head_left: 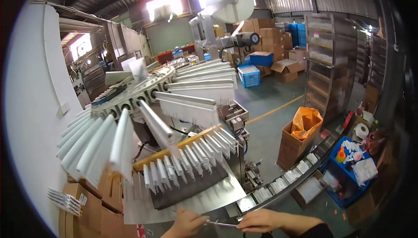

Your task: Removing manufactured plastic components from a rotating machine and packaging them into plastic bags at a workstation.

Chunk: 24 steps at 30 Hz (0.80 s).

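At the lower edge, my left hand [187, 222] and my right hand [261, 220] pinch the two ends of a thin, pale stick [223, 224]. It lies nearly level between them, with a small light bit sticking up near its left part. What it is exactly is too small to make out. Just beyond my hands is a metal tabletop [217, 192] with a dark mat [191, 185]. Above the mat, a yellow-brown bar [187, 142] carries a row of short white rolls [167, 168] with ragged hanging ends.
A round machine [130, 94] with long white arms [187, 100] spreads over the table's far side. Filled trays stand on a curved conveyor [278, 185] at right. Beyond it are a blue crate [348, 172] and a carton with an orange bag [307, 122]. Cartons [89, 220] stand left.
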Available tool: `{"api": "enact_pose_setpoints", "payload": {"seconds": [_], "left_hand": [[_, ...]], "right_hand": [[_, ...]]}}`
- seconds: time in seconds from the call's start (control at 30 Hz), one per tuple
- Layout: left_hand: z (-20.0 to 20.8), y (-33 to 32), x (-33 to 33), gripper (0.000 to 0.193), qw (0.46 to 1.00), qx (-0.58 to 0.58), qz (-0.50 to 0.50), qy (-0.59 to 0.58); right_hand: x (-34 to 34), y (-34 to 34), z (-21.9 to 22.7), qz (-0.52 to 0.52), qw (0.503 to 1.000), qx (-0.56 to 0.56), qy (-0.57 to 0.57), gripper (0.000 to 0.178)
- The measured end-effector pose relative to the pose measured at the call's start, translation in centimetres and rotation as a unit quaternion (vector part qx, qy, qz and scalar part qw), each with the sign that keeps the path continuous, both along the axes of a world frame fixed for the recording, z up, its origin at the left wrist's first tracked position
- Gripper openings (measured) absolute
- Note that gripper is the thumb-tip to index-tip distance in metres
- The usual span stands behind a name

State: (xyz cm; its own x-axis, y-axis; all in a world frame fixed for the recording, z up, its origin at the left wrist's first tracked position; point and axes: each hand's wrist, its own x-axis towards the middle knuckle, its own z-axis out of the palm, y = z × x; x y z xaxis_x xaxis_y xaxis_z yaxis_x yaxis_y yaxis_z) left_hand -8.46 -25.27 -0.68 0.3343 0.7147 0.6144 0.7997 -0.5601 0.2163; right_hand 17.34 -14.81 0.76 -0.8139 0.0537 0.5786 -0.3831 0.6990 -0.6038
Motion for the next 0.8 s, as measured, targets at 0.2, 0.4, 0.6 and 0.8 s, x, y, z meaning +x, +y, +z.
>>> {"api": "enact_pose_setpoints", "payload": {"seconds": [0.2, 0.4, 0.6, 0.8], "left_hand": [[1.6, -2.5, 0.1, 0.033, 0.994, 0.085, -0.051, -0.035], [-0.3, -2.2, -4.7, 0.030, 0.969, 0.171, 0.041, -0.172], [-2.7, 3.2, -12.2, 0.034, 0.746, 0.089, 0.137, -0.646], [-1.0, 8.4, -15.0, 0.033, 0.622, -0.042, 0.155, -0.766]], "right_hand": [[-1.7, -6.1, -1.3, -0.145, 0.984, -0.102, 0.006, 0.020], [-2.1, -8.5, 0.1, -0.271, 0.936, -0.177, 0.138, 0.015], [-7.6, -9.9, 4.7, -0.296, 0.943, 0.091, 0.120, 0.017], [-8.6, -11.5, 6.8, -0.305, 0.940, 0.123, 0.091, 0.019]]}}
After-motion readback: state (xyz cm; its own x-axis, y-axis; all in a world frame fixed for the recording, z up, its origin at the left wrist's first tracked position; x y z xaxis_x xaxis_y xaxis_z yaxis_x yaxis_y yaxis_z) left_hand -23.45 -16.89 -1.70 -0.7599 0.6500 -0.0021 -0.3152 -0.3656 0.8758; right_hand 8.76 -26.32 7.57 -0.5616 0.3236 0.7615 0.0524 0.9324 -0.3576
